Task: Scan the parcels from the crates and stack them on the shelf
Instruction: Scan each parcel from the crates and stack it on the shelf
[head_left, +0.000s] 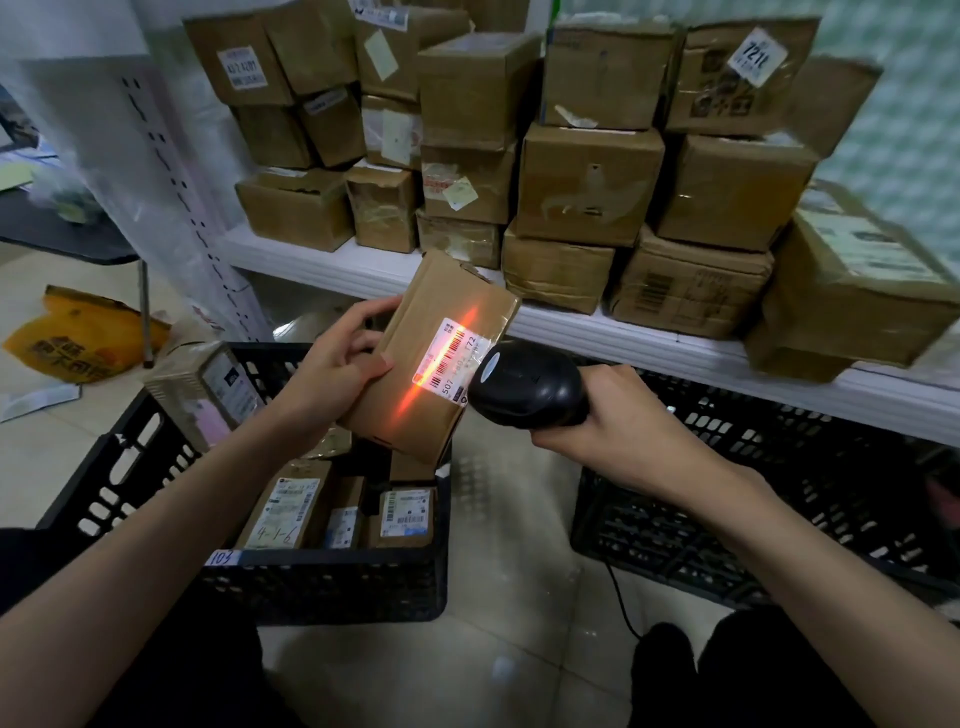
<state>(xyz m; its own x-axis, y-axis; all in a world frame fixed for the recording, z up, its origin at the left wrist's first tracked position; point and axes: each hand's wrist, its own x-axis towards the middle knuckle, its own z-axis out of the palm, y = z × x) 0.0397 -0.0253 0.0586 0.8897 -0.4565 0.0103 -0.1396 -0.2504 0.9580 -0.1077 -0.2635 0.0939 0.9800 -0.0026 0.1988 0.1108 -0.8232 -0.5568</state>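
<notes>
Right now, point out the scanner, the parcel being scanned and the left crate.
scanner (524, 387): head view, top of its black head.
parcel (410, 374): head view, bare cardboard face.
left crate (332, 582): head view, front wall.

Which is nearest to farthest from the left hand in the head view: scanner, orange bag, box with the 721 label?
1. Scanner: just right of the left hand, in the right hand.
2. Orange bag: on the floor, far left.
3. Box with the 721 label: top of the shelf stack, upper right.
</notes>
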